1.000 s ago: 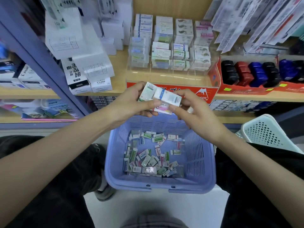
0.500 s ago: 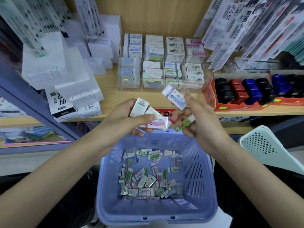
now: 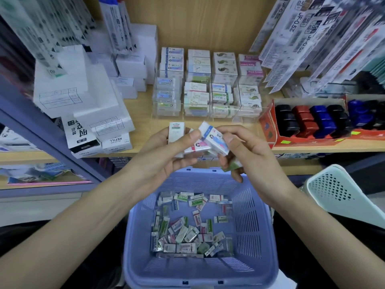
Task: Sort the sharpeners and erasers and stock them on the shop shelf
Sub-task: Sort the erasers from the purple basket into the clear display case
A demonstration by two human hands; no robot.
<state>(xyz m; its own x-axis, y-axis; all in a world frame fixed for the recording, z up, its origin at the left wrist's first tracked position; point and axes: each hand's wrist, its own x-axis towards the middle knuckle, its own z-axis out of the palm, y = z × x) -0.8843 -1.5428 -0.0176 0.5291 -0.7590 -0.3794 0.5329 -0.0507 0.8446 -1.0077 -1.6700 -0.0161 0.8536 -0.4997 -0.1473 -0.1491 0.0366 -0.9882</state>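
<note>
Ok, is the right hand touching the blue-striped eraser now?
Touching. The head view shows the right hand pinching the blue-striped eraser, with its thumb pressed against the eraser's right end and no gap between them.

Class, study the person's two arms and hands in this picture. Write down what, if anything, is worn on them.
Nothing is worn. The left hand and right hand are bare, with no gloves, rings, watch or bracelet in view. The left forearm and right forearm are uncovered to the frame edges, so no sleeves show.
</note>
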